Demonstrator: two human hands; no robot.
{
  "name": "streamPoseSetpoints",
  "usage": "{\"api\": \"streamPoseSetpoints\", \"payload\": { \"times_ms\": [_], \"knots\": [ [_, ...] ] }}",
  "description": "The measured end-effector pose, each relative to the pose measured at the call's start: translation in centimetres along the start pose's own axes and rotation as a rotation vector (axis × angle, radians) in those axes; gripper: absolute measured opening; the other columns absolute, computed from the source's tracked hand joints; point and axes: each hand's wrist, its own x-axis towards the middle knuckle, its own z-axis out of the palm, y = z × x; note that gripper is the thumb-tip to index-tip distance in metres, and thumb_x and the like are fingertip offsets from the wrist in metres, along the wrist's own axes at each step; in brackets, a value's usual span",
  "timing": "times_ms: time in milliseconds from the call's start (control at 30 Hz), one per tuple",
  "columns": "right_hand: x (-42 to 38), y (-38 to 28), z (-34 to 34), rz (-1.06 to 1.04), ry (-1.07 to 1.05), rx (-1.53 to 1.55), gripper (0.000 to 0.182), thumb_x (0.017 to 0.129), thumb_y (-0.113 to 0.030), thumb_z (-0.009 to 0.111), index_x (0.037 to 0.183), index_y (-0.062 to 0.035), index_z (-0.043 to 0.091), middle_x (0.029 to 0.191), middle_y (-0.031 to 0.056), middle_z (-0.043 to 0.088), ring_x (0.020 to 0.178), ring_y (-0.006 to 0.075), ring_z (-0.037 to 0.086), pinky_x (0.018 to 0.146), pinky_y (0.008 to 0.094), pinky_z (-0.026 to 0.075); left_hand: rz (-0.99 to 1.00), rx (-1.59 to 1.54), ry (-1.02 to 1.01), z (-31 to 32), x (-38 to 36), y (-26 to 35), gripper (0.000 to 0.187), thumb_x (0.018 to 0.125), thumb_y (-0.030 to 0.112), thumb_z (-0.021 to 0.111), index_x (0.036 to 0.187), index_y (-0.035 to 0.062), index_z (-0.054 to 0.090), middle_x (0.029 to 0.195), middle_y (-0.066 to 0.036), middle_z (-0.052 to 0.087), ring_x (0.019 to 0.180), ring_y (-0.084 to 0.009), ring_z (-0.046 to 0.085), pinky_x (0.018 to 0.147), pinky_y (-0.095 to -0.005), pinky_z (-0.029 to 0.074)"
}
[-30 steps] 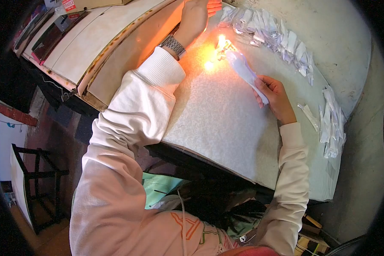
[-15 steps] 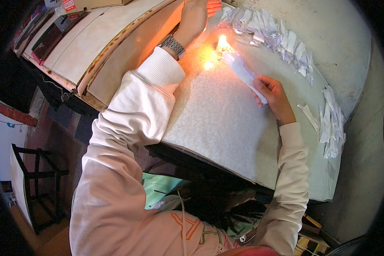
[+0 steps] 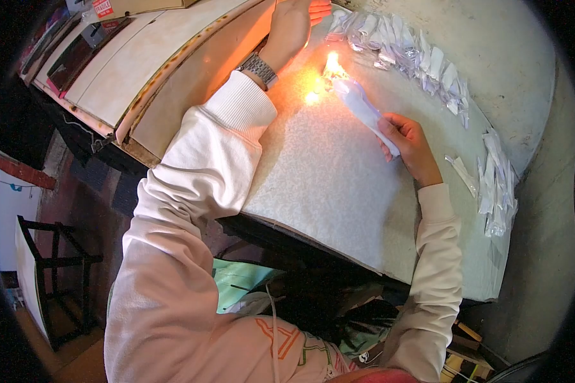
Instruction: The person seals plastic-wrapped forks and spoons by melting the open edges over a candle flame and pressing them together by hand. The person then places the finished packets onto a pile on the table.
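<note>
My right hand (image 3: pixel 405 140) grips a long, narrow white packet (image 3: pixel 364 112), which looks like folded plastic, by its lower end. The packet's far end touches or lies very close to a small bright flame (image 3: pixel 333 67) above the tabletop. What burns there is lost in the glare. Beyond the flame to the left is my left hand (image 3: pixel 294 29), cut by the top edge of the view. Its visible fingers are stretched out and lit orange, and I see nothing held in them. A metal watch (image 3: pixel 259 69) circles that wrist.
Several similar white packets (image 3: pixel 421 54) lie in a row along the table's far edge, and more packets (image 3: pixel 497 185) are piled at the right. The pale table covering (image 3: pixel 326 185) spans the middle. A tiled ledge (image 3: pixel 166 51) borders the left; a wall curves behind the right side.
The flame flickers slightly, and the packet in my right hand has shifted by a tiny amount. My left hand stays in place.
</note>
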Motion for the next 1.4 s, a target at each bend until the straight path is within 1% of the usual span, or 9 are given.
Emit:
{"api": "streamPoseSetpoints", "payload": {
  "times_ms": [167, 267, 367, 467, 567, 667, 867, 1200, 1400],
  "knots": [
    [0.0, 0.0, 0.0, 0.015, 0.011, -0.010, 0.030, 0.093, -0.031, 0.055, 0.098, -0.0028, 0.062, 0.068, -0.0021, 0.052, 0.057, 0.0062, 0.049, 0.051, 0.0225, 0.041, -0.027, -0.061, 0.003, 0.2, -0.2, 0.4, 0.044, 0.099, 0.023, 0.034, 0.096, -0.0098, 0.063, 0.095, -0.016, 0.067, 0.088, -0.0209, 0.064, 0.085, -0.0307, 0.049],
    [0.0, 0.1, 0.0, 0.006, 0.014, -0.008, 0.031, 0.092, -0.031, 0.056, 0.101, -0.0015, 0.061, 0.069, -0.0019, 0.053, 0.055, 0.0057, 0.049, 0.049, 0.0216, 0.041, -0.176, -0.244, 0.005, 0.4, -0.1, 0.5, 0.045, 0.099, 0.025, 0.035, 0.096, -0.0098, 0.064, 0.095, -0.016, 0.067, 0.089, -0.0207, 0.064, 0.085, -0.0305, 0.049],
    [0.1, 0.3, -0.1, -0.010, 0.003, -0.022, 0.032, 0.092, -0.031, 0.057, 0.102, -0.0007, 0.061, 0.069, -0.0018, 0.053, 0.055, 0.0055, 0.049, 0.049, 0.0212, 0.040, -0.082, -0.132, -0.014, 0.2, 0.0, 0.3, 0.046, 0.099, 0.027, 0.036, 0.097, -0.0098, 0.063, 0.096, -0.017, 0.067, 0.089, -0.0212, 0.064, 0.085, -0.0306, 0.050],
    [0.1, 0.1, 0.0, -0.015, 0.001, -0.030, 0.032, 0.092, -0.031, 0.057, 0.102, -0.0006, 0.061, 0.069, -0.0017, 0.054, 0.055, 0.0055, 0.049, 0.048, 0.0213, 0.041, -0.100, -0.151, -0.017, 0.1, 0.0, 0.2, 0.046, 0.099, 0.027, 0.036, 0.099, -0.0098, 0.062, 0.099, -0.017, 0.066, 0.091, -0.0221, 0.064, 0.086, -0.0310, 0.050],
    [0.1, 0.1, 0.0, -0.009, 0.007, -0.015, 0.032, 0.092, -0.031, 0.057, 0.102, -0.0005, 0.061, 0.069, -0.0017, 0.054, 0.054, 0.0056, 0.049, 0.048, 0.0215, 0.041, -0.175, -0.235, 0.008, 0.2, 0.0, 0.1, 0.045, 0.099, 0.027, 0.036, 0.101, -0.0101, 0.062, 0.101, -0.018, 0.066, 0.092, -0.0224, 0.064, 0.086, -0.0311, 0.049],
    [0.2, 0.2, 0.0, -0.003, 0.018, 0.001, 0.031, 0.092, -0.030, 0.057, 0.102, -0.0005, 0.061, 0.068, -0.0016, 0.054, 0.054, 0.0057, 0.050, 0.048, 0.0216, 0.041, -0.117, -0.192, -0.015, 0.0, 0.0, -0.1, 0.045, 0.099, 0.027, 0.036, 0.101, -0.0104, 0.061, 0.101, -0.018, 0.066, 0.094, -0.0226, 0.064, 0.087, -0.0313, 0.049],
    [0.2, 0.3, -0.1, 0.007, 0.034, 0.017, 0.032, 0.092, -0.031, 0.056, 0.102, -0.0012, 0.062, 0.069, -0.0010, 0.054, 0.056, 0.0064, 0.051, 0.050, 0.0220, 0.042, -0.200, -0.243, 0.018, 0.3, 0.1, 0.1, 0.044, 0.098, 0.026, 0.036, 0.103, -0.0103, 0.060, 0.101, -0.018, 0.065, 0.094, -0.0236, 0.063, 0.088, -0.0323, 0.049],
    [0.1, -0.1, 0.1, 0.000, 0.013, -0.027, 0.032, 0.092, -0.031, 0.057, 0.102, -0.0009, 0.061, 0.070, -0.0016, 0.054, 0.055, 0.0057, 0.050, 0.049, 0.0215, 0.041, -0.160, -0.251, 0.007, 0.2, 0.1, -0.2, 0.042, 0.098, 0.023, 0.035, 0.102, -0.0101, 0.060, 0.099, -0.017, 0.066, 0.094, -0.0228, 0.063, 0.088, -0.0320, 0.049],
    [0.2, 0.1, 0.0, -0.003, 0.021, -0.003, 0.030, 0.093, -0.030, 0.055, 0.100, -0.0019, 0.062, 0.069, -0.0009, 0.054, 0.056, 0.0067, 0.051, 0.050, 0.0228, 0.043, -0.118, -0.210, 0.001, 0.1, 0.1, -0.4, 0.041, 0.098, 0.022, 0.035, 0.101, -0.0100, 0.061, 0.099, -0.017, 0.066, 0.094, -0.0222, 0.063, 0.088, -0.0317, 0.049]
  ]
}}
